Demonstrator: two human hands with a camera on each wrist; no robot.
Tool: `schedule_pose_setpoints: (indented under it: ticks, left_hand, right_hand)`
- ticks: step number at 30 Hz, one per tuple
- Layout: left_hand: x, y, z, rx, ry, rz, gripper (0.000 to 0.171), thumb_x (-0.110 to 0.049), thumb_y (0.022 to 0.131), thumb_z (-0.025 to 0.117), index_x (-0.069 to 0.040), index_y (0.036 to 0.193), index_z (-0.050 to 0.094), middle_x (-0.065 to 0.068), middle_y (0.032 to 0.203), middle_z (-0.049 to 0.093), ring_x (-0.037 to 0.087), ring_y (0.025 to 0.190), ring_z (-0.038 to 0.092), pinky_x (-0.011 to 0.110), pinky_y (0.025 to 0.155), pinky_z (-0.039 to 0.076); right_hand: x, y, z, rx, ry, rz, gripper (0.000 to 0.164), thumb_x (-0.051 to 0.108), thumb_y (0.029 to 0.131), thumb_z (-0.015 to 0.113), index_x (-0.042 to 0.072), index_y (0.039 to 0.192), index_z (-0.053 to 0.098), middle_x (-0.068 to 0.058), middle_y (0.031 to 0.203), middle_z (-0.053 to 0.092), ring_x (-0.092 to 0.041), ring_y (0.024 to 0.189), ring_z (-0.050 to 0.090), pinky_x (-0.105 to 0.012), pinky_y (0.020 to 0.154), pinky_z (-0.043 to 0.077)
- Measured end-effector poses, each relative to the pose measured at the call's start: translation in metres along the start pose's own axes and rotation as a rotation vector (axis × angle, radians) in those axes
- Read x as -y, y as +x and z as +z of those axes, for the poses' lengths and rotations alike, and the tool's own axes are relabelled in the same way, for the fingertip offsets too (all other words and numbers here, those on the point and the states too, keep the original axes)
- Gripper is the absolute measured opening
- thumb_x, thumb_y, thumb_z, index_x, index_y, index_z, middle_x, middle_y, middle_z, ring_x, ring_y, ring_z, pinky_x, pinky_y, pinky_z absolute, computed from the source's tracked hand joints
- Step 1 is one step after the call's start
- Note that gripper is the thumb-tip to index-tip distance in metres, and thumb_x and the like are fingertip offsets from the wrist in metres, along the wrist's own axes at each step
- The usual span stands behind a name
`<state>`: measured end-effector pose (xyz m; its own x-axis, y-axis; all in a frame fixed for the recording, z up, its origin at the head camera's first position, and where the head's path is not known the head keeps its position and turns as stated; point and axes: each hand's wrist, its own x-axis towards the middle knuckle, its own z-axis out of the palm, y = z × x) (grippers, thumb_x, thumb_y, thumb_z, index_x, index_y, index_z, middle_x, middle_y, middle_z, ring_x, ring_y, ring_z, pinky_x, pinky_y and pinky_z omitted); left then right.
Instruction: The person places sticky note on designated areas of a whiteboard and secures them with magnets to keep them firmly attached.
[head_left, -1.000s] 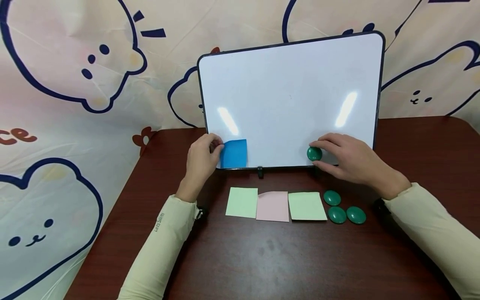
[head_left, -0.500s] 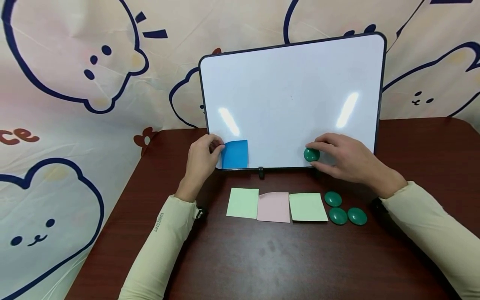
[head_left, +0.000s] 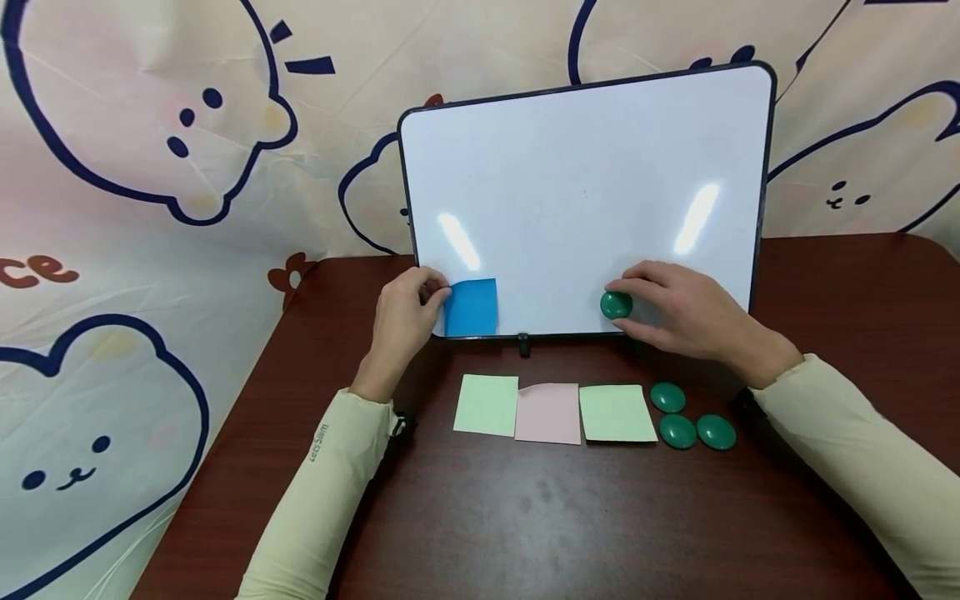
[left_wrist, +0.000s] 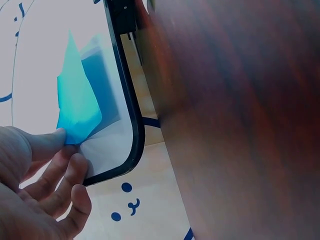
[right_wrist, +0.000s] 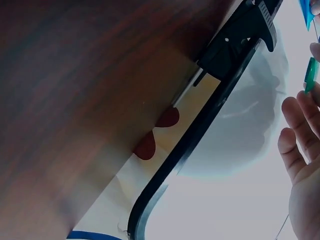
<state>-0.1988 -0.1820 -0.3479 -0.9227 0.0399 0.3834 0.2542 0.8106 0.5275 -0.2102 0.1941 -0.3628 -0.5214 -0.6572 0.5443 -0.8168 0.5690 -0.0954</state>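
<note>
At the lower left of the whiteboard point(head_left: 570, 192), my left hand point(head_left: 405, 321) pinches the left edge of a blue sticky note point(head_left: 472, 308). In the left wrist view the note point(left_wrist: 80, 102) bows away from the board, with the thumb and a finger on its corner. My right hand point(head_left: 686, 312) holds a round green magnet point(head_left: 616, 305) between thumb and fingers, in front of the board's lower right part. The right wrist view shows this magnet point(right_wrist: 310, 75) edge-on at the fingertips.
On the dark wooden table point(head_left: 540, 525) lie a green note point(head_left: 486, 405), a pink note point(head_left: 548, 414) and another green note point(head_left: 617, 414) in a row. Three green magnets point(head_left: 678, 432) lie right of them. A black stand clip point(head_left: 523, 345) holds the board's lower edge.
My right hand has moved a little to the left with the green magnet. The left hand and the blue note have stayed in place.
</note>
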Motion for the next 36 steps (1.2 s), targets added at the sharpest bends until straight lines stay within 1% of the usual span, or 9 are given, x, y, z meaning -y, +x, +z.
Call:
schedule_pose_setpoints:
  ticks: [6, 11, 18, 27, 30, 36]
  left_hand:
    - [0.002, -0.001, 0.0, 0.002, 0.002, -0.007, 0.013, -0.015, 0.094, 0.069, -0.007, 0.104, 0.07, 0.011, 0.099, 0.069, 0.025, 0.089, 0.063, 0.04, 0.08, 0.056]
    - [0.003, 0.0, 0.002, -0.001, 0.002, 0.005, 0.013, -0.015, 0.094, 0.069, -0.006, 0.104, 0.07, 0.011, 0.099, 0.069, 0.025, 0.088, 0.063, 0.04, 0.079, 0.056]
    - [0.003, 0.001, 0.001, -0.01, -0.002, 0.019, 0.014, -0.015, 0.094, 0.069, -0.006, 0.104, 0.07, 0.011, 0.099, 0.069, 0.025, 0.087, 0.062, 0.039, 0.079, 0.056]
    - [0.002, 0.002, 0.001, -0.015, 0.004, 0.014, 0.013, -0.015, 0.094, 0.069, -0.006, 0.103, 0.07, 0.011, 0.097, 0.069, 0.025, 0.086, 0.061, 0.039, 0.078, 0.055]
    - [0.001, 0.001, 0.002, -0.005, 0.004, 0.013, 0.013, -0.015, 0.095, 0.068, -0.006, 0.104, 0.07, 0.011, 0.098, 0.069, 0.025, 0.087, 0.061, 0.039, 0.078, 0.055]
    - [0.001, 0.001, 0.002, -0.004, 0.007, 0.005, 0.012, -0.015, 0.094, 0.068, -0.006, 0.103, 0.07, 0.01, 0.098, 0.069, 0.024, 0.086, 0.061, 0.039, 0.078, 0.054]
  right_hand:
    - [0.001, 0.004, 0.003, -0.009, 0.022, 0.002, 0.046, 0.027, 0.077, 0.084, 0.011, 0.117, 0.069, -0.005, 0.111, 0.065, -0.017, 0.093, 0.061, -0.039, 0.078, 0.056]
    - [0.004, 0.008, 0.007, -0.01, 0.051, 0.003, 0.045, 0.025, 0.077, 0.084, 0.011, 0.117, 0.069, -0.005, 0.112, 0.064, -0.016, 0.094, 0.061, -0.039, 0.079, 0.057]
    - [0.009, 0.016, 0.01, -0.007, 0.063, -0.015, 0.045, 0.024, 0.078, 0.083, 0.01, 0.118, 0.068, -0.003, 0.112, 0.064, -0.014, 0.093, 0.06, -0.036, 0.078, 0.056]
    - [0.01, 0.027, 0.013, 0.014, 0.078, 0.034, 0.043, 0.025, 0.08, 0.083, 0.011, 0.117, 0.069, -0.004, 0.112, 0.063, -0.016, 0.094, 0.061, -0.039, 0.081, 0.059]
    - [0.011, 0.028, 0.016, 0.006, 0.087, 0.025, 0.042, 0.024, 0.079, 0.083, 0.011, 0.117, 0.069, -0.004, 0.111, 0.064, -0.016, 0.094, 0.061, -0.039, 0.081, 0.058]
    - [0.011, 0.034, 0.022, -0.02, 0.101, -0.026, 0.04, 0.023, 0.08, 0.081, 0.01, 0.116, 0.069, -0.004, 0.109, 0.064, -0.016, 0.094, 0.06, -0.036, 0.08, 0.056]
